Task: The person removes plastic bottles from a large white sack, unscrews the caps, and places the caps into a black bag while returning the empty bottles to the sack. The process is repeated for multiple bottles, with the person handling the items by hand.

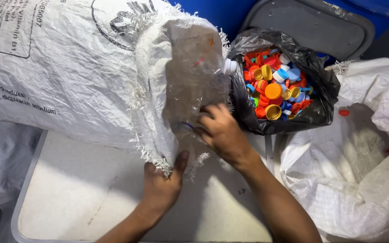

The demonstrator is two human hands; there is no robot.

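**Both hands at the mouth of a woven sack**

Now the big white woven sack (68,67) lies on its side across the pale desk (91,189), its frayed open mouth turned toward the person; the left hand (160,186) sits at the lower edge of that mouth, its grip pinching the frayed rim between thumb and fingers; the right hand (221,132) reaches into the opening just above and beside the left one, its fingers bent over a crumpled clear plastic bottle (194,81) that sticks out of the sack, though whether the grip is pressed together on it I cannot tell; the bottle's white cap (229,66) points away from the sack mouth; just beyond the mouth, on the side of that cap, stands a black plastic bag (311,90) filled with coloured bottle caps (275,87), red, orange, yellow, blue and white; farther out from the sack, past the black bag, a second white woven sack (361,171) lies open and slack, a lone red cap (344,112) resting on it.
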